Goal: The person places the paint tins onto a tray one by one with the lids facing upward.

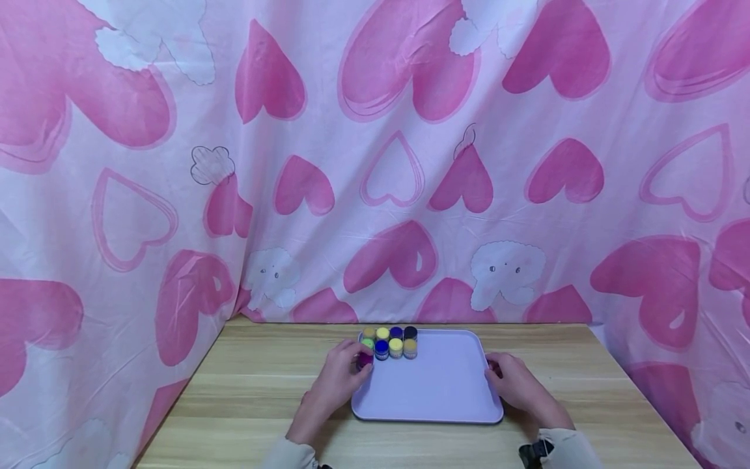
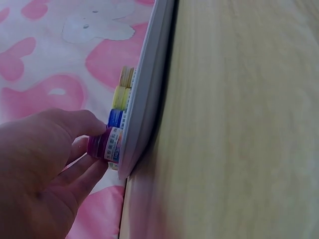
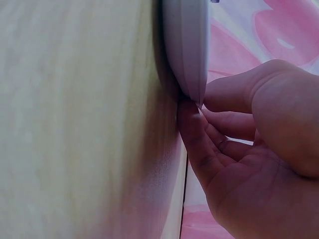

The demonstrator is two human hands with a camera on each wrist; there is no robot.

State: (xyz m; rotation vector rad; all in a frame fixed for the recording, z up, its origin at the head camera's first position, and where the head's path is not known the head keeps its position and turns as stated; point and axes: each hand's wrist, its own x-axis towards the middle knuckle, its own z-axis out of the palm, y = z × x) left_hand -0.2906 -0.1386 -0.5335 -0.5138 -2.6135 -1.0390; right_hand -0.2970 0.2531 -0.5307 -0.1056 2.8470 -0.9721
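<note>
My left hand [image 1: 338,374] pinches a small magenta paint jar [image 2: 110,145] between thumb and fingers at the left side of a pale lilac tray [image 1: 433,391]. In the left wrist view the jar's printed label faces the camera. Behind it, two rows of similar jars stand in the tray's back left corner, among them a blue jar [image 1: 381,349], a yellow jar [image 1: 396,348] and a black-lidded jar [image 1: 411,333]. A green-lidded jar [image 1: 368,342] is partly hidden by my fingers. At the tray's right rim, my right hand [image 1: 518,383] holds the edge, thumb above and a fingertip underneath.
The tray lies on a wood-grain table [image 1: 246,391]. A pink heart-patterned curtain [image 1: 387,176] hangs behind the table and along both sides. Wood surface extends left and right of the tray.
</note>
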